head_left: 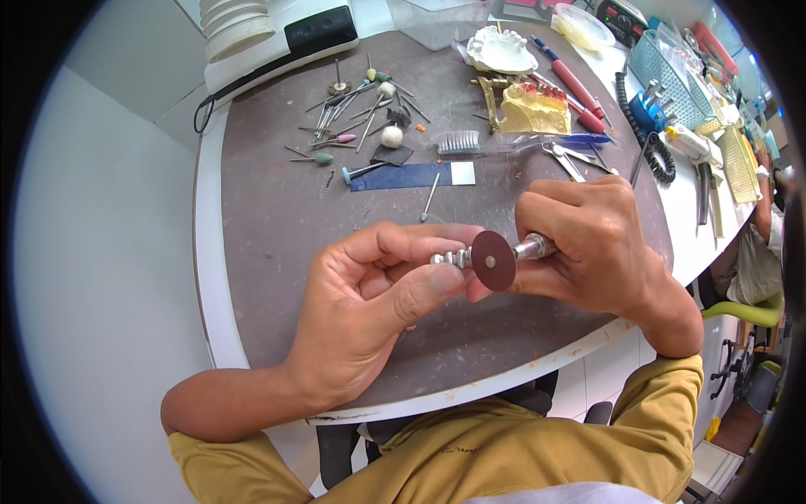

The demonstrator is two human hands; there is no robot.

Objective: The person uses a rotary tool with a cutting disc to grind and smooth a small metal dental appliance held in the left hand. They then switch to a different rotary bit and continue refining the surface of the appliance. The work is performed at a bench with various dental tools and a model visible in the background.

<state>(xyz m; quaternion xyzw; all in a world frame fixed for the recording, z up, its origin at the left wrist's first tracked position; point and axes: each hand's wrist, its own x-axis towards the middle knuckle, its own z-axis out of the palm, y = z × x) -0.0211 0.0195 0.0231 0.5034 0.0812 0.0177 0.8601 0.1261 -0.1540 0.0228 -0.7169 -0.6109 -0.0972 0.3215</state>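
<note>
My left hand (369,302) pinches a small silver metal dental piece (452,258) between thumb and forefinger, just above the dark brown work mat (277,218). My right hand (592,244) grips a silver rotary handpiece (535,247) that carries a dark red round cutting disc (494,260). The disc sits right against the metal piece, face toward me. Both hands meet at the middle of the mat, close to its near edge.
Several small burs and polishing points (353,118) lie scattered at the back of the mat. A blue strip (403,176), a clear-handled brush (457,141), yellow and white plaster dental models (533,107), pens, a black coiled cord (659,155) and a blue basket (667,71) sit beyond and to the right.
</note>
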